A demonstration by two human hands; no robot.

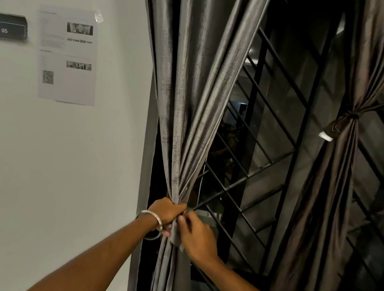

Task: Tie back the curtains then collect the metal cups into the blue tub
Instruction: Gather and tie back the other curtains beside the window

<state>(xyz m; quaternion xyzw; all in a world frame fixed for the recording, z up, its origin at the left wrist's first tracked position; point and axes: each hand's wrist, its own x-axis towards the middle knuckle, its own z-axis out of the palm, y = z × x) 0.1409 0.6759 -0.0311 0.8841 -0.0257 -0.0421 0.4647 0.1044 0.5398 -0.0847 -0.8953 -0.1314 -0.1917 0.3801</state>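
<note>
Now my left hand (167,212) has its fingers clenched round the gathered left curtain (193,95), while my right hand (197,238) pinches the tie-back strip (176,236) beside it. Further right, the right curtain (342,167) hangs already tied. Cups and blue tub aren't visible; I judge collecting remains.

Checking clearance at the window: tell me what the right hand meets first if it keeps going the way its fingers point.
The right hand points up-left; it is already at the gathered curtain, with the left hand just behind.
</note>
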